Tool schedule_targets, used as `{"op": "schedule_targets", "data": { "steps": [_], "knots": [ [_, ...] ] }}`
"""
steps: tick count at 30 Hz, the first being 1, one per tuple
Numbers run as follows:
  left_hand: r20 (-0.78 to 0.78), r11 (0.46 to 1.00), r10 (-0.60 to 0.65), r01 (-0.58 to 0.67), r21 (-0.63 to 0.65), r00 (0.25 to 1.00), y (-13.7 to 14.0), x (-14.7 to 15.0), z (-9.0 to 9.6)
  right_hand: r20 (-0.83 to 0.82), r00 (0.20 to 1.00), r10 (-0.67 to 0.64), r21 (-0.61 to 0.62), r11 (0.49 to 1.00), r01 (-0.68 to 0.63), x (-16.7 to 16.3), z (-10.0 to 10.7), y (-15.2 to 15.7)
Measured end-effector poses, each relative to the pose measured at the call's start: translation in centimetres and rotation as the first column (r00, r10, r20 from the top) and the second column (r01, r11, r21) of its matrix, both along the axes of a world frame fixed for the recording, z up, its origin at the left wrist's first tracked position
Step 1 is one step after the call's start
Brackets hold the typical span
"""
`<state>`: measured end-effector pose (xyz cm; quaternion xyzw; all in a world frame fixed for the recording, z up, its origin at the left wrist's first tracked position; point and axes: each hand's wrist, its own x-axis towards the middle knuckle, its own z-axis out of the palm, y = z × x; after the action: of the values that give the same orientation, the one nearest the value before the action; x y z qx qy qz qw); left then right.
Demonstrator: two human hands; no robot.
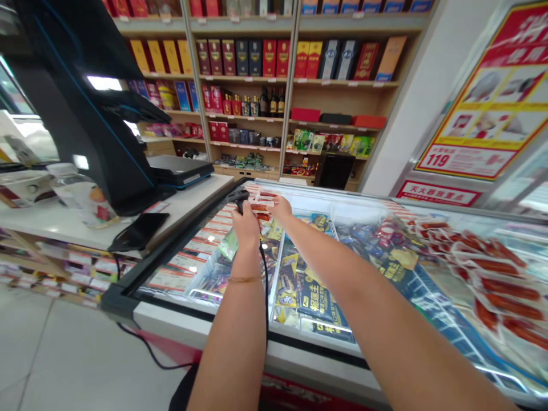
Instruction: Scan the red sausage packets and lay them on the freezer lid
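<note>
My left hand (247, 225) is closed around a black handheld barcode scanner (238, 196), whose cable hangs down along my forearm. Just to its right, my right hand (281, 209) grips the right end of packed red-brown sausages (263, 208); its fingertips are partly hidden. Both hands are over the far left part of a glass-topped chest freezer (274, 342). Under the glass lie ice-cream packets (319, 294) in several colours. More packed sausages (499, 274) lie in rows on the right side of the glass.
A white counter (55, 220) on the left holds a black checkout scale (182, 168), a phone (143, 229) and a clear plastic bottle (72, 185). Shelves (244, 83) of boxes and bottles line the back wall. A red and yellow poster (492, 91) hangs on the right.
</note>
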<state>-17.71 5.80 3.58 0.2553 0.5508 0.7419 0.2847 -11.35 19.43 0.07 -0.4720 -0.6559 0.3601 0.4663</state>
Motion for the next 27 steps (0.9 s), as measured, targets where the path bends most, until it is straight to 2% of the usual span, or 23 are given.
{"op": "schedule_targets", "data": {
  "steps": [3,6,9,12,14,18,20,21,22,25,26,27],
  "knots": [
    [-0.006,1.0,-0.022,0.022,-0.007,1.0,0.2,0.2,-0.3,0.109,0.987,-0.12,0.016,0.993,0.119,0.3,-0.7,0.0],
    [0.006,1.0,-0.023,0.023,0.012,1.0,0.2,0.7,-0.1,0.17,0.973,-0.157,0.062,0.987,0.149,2.1,-0.9,-0.8],
    [0.146,0.987,-0.157,0.152,0.047,0.977,0.2,1.5,0.3,0.207,0.959,-0.193,0.112,0.979,0.173,6.2,-0.9,-1.9],
    [0.313,0.909,-0.413,0.41,0.078,0.855,0.0,2.9,0.7,0.302,0.922,-0.241,0.205,0.961,0.185,12.7,-1.0,-3.3],
    [0.334,0.859,-0.5,0.508,0.072,0.799,-0.3,4.3,0.6,0.367,0.877,-0.31,0.259,0.94,0.223,17.9,-0.8,-4.3],
    [0.186,0.797,-0.596,0.604,0.018,0.781,-1.4,8.1,-0.5,0.487,0.754,-0.441,0.313,0.894,0.32,29.0,0.9,-6.8],
    [0.095,0.738,-0.672,0.675,-0.004,0.735,-2.1,9.9,-1.2,0.56,0.68,-0.473,0.314,0.881,0.355,34.3,2.3,-8.3],
    [0.054,0.704,-0.708,0.71,-0.015,0.704,-2.5,10.6,-1.5,0.598,0.619,-0.51,0.32,0.859,0.399,36.8,3.1,-9.1],
    [0.013,0.674,-0.738,0.738,-0.026,0.675,-2.8,11.2,-1.7,0.647,0.551,-0.528,0.311,0.842,0.442,39.2,3.9,-9.9],
    [-0.093,0.611,-0.79,0.79,-0.041,0.606,-3.6,12.3,-2.2,0.686,0.457,-0.566,0.279,0.785,0.553,45.4,5.9,-12.3],
    [-0.115,0.599,-0.798,0.799,-0.045,0.592,-3.8,12.4,-2.2,0.709,0.42,-0.566,0.23,0.749,0.622,47.0,6.4,-13.0],
    [-0.129,0.59,-0.804,0.806,-0.049,0.58,-3.9,12.5,-2.3,0.761,0.41,-0.502,0.075,0.696,0.714,48.5,6.7,-13.6]
  ]
}}
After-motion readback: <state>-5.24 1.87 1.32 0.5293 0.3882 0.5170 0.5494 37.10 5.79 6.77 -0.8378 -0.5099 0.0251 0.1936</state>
